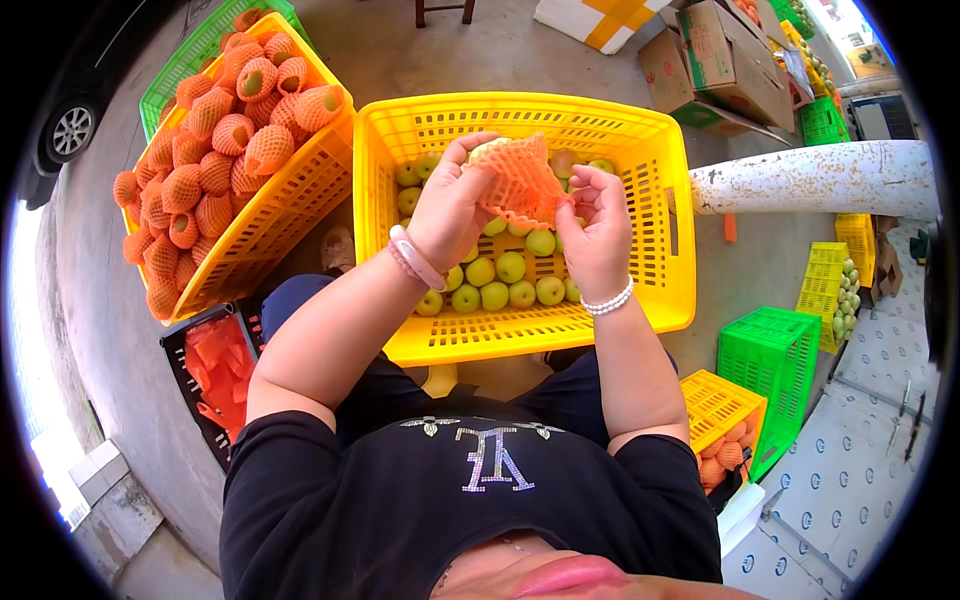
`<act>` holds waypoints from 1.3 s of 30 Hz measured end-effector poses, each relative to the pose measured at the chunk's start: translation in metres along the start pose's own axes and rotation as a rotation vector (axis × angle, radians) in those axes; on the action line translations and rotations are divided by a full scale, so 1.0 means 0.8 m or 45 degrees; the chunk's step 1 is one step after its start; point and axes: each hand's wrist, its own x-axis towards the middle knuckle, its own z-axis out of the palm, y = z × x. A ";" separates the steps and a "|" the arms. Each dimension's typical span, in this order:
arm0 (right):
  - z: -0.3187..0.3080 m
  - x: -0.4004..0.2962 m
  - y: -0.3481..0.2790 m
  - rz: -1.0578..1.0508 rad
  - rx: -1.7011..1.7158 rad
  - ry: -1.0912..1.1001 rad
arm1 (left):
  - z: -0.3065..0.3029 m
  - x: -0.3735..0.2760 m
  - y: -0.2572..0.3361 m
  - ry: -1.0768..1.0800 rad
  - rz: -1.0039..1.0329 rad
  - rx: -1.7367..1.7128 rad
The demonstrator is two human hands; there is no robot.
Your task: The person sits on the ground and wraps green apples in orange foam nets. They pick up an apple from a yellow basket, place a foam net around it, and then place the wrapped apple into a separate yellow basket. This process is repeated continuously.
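Note:
My left hand (448, 202) holds a pale green round fruit (484, 147), mostly hidden by my fingers and an orange foam net sleeve (521, 180). The sleeve covers the fruit's right side and flares out towards my right hand (598, 229). Thumb and fingertips of that hand pinch the sleeve's loose edge. Both hands are above a yellow plastic crate (671, 300) in front of me. Inside it lie several yellow-green round fruits (495, 295), apples or pears, some with a reddish blush; my hands and forearms hide part of them.
At left, a tilted orange-yellow crate (255, 232) is heaped with sleeved fruits (214, 172). Below it, a black crate (176, 367) holds orange foam sleeves (219, 364). A white, rust-spotted post (817, 176) stands right of my crate. Green crates (772, 375) and cardboard boxes (712, 67) lie beyond.

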 end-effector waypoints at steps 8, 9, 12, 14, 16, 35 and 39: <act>-0.022 0.002 0.007 0.415 0.550 0.010 | 0.003 -0.004 -0.003 -0.339 -0.268 -0.173; -0.024 0.003 0.008 0.498 0.708 0.042 | 0.005 -0.006 -0.002 -0.322 -0.283 -0.168; -0.026 0.004 0.008 0.599 1.000 0.072 | -0.001 -0.007 -0.003 -0.512 -0.400 -0.173; -0.030 0.004 0.017 0.704 1.194 0.007 | 0.001 -0.009 -0.005 -0.541 -0.416 -0.108; -0.040 0.007 0.032 0.896 1.414 -0.046 | 0.003 -0.011 -0.005 -0.572 -0.442 -0.030; -0.021 0.002 0.031 0.993 1.532 -0.201 | -0.007 -0.011 -0.015 -0.620 -0.648 -0.246; -0.014 0.010 0.004 1.196 1.550 -0.199 | -0.002 -0.007 -0.015 -0.416 -0.514 -0.256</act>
